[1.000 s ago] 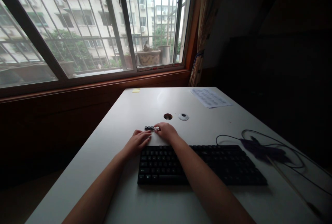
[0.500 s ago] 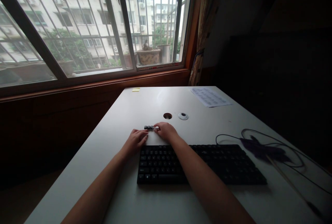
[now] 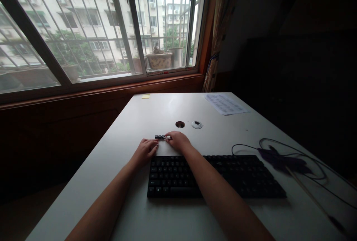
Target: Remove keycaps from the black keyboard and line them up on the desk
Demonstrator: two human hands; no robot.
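Beyond the keyboard, a short row of small black keycaps (image 3: pixel 160 137) lies on the white desk with a shiny metallic bit at its right end. My right hand (image 3: pixel 179 141) pinches that metallic end between thumb and fingers; its exact shape is too small to make out. To the left, my left hand (image 3: pixel 145 150) rests with its fingers stretched out, the tips at the near edge of the keycap row. Whether they touch it I cannot tell. A black keyboard (image 3: pixel 178 177) lies in front of me, partly covered by my right forearm.
A round hole (image 3: pixel 180 124) and its white cover (image 3: pixel 196 125) are beyond my hands. Printed sheets (image 3: pixel 226 104) and a yellow sticky note (image 3: pixel 145 96) lie at the far edge. On the right are a dark purple bundle (image 3: pixel 281 161), a black cable (image 3: pixel 301 155) and a thin stick (image 3: pixel 306 192).
My left hand has drawn back slightly to the left, its fingertips now farther from my right hand. My right hand stays on the metallic end, and the keycaps are nearly still.
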